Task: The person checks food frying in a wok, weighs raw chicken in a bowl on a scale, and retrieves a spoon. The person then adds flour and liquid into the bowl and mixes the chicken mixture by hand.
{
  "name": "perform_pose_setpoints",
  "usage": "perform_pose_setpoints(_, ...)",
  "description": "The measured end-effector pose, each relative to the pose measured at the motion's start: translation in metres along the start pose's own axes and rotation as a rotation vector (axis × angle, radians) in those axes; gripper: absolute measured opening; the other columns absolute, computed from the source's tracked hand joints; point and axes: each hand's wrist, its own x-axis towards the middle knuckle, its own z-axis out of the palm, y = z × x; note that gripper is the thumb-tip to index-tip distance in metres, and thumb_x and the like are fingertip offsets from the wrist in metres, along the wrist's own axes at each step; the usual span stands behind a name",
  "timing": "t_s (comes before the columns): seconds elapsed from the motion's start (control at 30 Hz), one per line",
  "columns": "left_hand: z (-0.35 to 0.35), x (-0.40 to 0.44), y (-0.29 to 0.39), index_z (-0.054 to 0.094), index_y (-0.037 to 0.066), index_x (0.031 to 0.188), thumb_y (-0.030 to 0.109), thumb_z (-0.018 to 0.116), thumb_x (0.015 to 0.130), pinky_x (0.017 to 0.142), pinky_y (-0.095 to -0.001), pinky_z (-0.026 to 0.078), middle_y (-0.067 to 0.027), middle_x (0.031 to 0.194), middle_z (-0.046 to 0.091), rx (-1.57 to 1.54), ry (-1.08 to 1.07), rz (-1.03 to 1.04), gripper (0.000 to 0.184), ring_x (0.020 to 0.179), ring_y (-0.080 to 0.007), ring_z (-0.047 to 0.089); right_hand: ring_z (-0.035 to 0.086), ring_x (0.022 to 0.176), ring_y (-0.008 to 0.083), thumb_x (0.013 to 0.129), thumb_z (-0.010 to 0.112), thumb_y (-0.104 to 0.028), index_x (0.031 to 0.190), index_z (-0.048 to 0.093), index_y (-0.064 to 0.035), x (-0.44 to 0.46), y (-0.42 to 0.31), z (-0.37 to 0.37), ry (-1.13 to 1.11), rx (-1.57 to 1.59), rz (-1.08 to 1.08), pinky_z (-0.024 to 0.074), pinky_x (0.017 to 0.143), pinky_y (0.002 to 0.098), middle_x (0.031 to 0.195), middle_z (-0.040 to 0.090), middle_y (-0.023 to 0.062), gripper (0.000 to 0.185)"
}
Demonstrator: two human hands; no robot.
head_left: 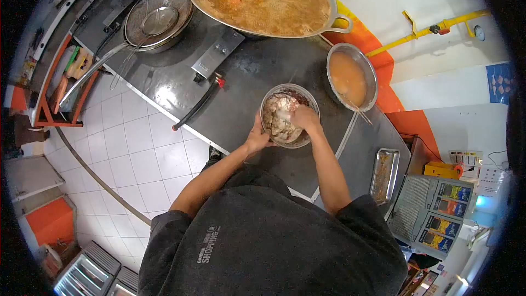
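A round metal bowl [314, 100] stands on the dark counter in front of me, holding a lumpy, pale floury mixture [278, 116]. My left hand [257, 136] is closed round the bowl's left rim and side. Over the right part of the bowl, my right hand [304, 118] reaches into the mixture; its fingers are bent into the food, and what they grip is hidden. Up and to the right sits a metal bowl of orange-brown liquid [348, 77], with chopsticks [359, 111] resting over its lower rim.
A large pan of bubbling oil [263, 0] stands at the top. Strainers [159, 19] with a long handle lie upper left. A burner control box [218, 53] and black hose [197, 105] are left of the bowl. A metal tray [385, 175] lies at the right.
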Motion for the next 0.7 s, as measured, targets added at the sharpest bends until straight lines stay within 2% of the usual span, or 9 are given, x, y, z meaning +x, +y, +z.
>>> perform_pose_setpoints(0.1,0.005,-0.003,0.004,-0.003,0.035,0.14,-0.008,0.033,0.085,0.081,-0.0467,0.055,-0.011,0.141,0.026,-0.017,0.017,-0.011,0.078,0.122,-0.0332,0.04,0.061,0.098,0.0357,0.079,0.059,-0.022,0.107,0.06,0.0027,0.009,-0.011,-0.011,0.118,0.024,-0.074,0.0503,0.079,0.0423,0.111,0.06,0.0221,0.037)
perform_pose_setpoints(0.17,0.005,-0.006,0.001,-0.003,0.035,0.14,-0.007,0.033,0.086,0.081,-0.0468,0.055,-0.0112,0.141,0.027,-0.034,0.012,-0.027,0.078,0.121,-0.0332,0.042,0.061,0.098,0.0348,0.078,0.06,-0.022,0.108,0.06,0.0002,0.018,-0.001,0.031,0.15,0.034,-0.051,0.0506,0.079,0.0414,0.111,0.06,0.0204,0.038)
perform_pose_setpoints(0.23,0.0,0.004,-0.003,-0.001,0.035,0.139,-0.008,0.033,0.086,0.08,-0.0457,0.056,-0.0115,0.139,0.029,0.016,0.033,0.036,0.077,0.117,-0.0331,0.046,0.063,0.089,0.0372,0.071,0.066,-0.027,0.091,0.067,0.0028,-0.006,0.002,0.039,0.331,-0.081,-0.115,0.0504,0.076,0.0423,0.097,0.064,0.024,0.036)
perform_pose_setpoints(0.27,-0.001,0.009,-0.001,-0.001,0.035,0.139,-0.008,0.033,0.086,0.08,-0.0457,0.056,-0.0115,0.139,0.029,0.013,0.031,0.047,0.077,0.117,-0.0331,0.046,0.063,0.089,0.0372,0.071,0.066,-0.027,0.091,0.067,0.0028,-0.011,0.005,0.026,0.34,-0.087,-0.118,0.0504,0.076,0.0423,0.097,0.064,0.024,0.036)
perform_pose_setpoints(0.33,0.002,0.001,-0.001,-0.001,0.034,0.139,-0.009,0.033,0.084,0.079,-0.0458,0.056,-0.0124,0.138,0.031,0.008,0.041,0.002,0.078,0.115,-0.0339,0.047,0.064,0.089,0.0345,0.071,0.066,-0.025,0.093,0.068,-0.0017,-0.042,0.014,0.002,0.125,-0.154,-0.021,0.051,0.076,0.0411,0.096,0.065,0.0219,0.032)
perform_pose_setpoints(0.47,0.001,0.003,-0.004,0.002,0.03,0.14,-0.01,0.034,0.083,0.077,-0.0456,0.057,-0.0139,0.137,0.033,0.079,0.098,0.033,0.077,0.116,-0.035,0.046,0.064,0.087,0.0327,0.071,0.066,-0.022,0.09,0.069,-0.0032,-0.033,0.026,0.009,0.123,-0.258,-0.017,0.0515,0.074,0.0399,0.092,0.065,0.0205,0.026)
perform_pose_setpoints(0.53,-0.004,0.008,-0.004,0.004,0.026,0.141,-0.006,0.038,0.088,0.079,-0.045,0.057,-0.0144,0.141,0.022,0.164,0.066,-0.009,0.07,0.12,-0.0371,0.042,0.065,0.083,0.0318,0.071,0.066,-0.02,0.085,0.068,-0.0025,0.014,0.041,0.048,0.363,-0.305,-0.127,0.0517,0.07,0.04,0.087,0.066,0.0189,0.022)
perform_pose_setpoints(0.63,-0.02,0.022,-0.022,0.007,0.025,0.14,-0.007,0.037,0.087,0.078,-0.0448,0.057,-0.0142,0.142,0.021,0.299,0.059,0.048,0.069,0.118,-0.0372,0.043,0.064,0.076,0.0332,0.075,0.061,-0.016,0.081,0.067,-0.0032,0.022,0.031,0.031,0.49,-0.273,-0.208,0.0511,0.067,0.0423,0.081,0.066,0.0185,0.016)
perform_pose_setpoints(0.7,-0.014,0.013,-0.01,0.007,0.025,0.14,-0.007,0.037,0.088,0.078,-0.0453,0.057,-0.0141,0.142,0.021,0.219,0.047,0.025,0.069,0.118,-0.0372,0.043,0.064,0.074,0.0337,0.075,0.06,-0.015,0.079,0.067,-0.0025,0.023,0.02,0.023,0.435,-0.341,-0.332,0.051,0.066,0.0426,0.078,0.065,0.0191,0.015)
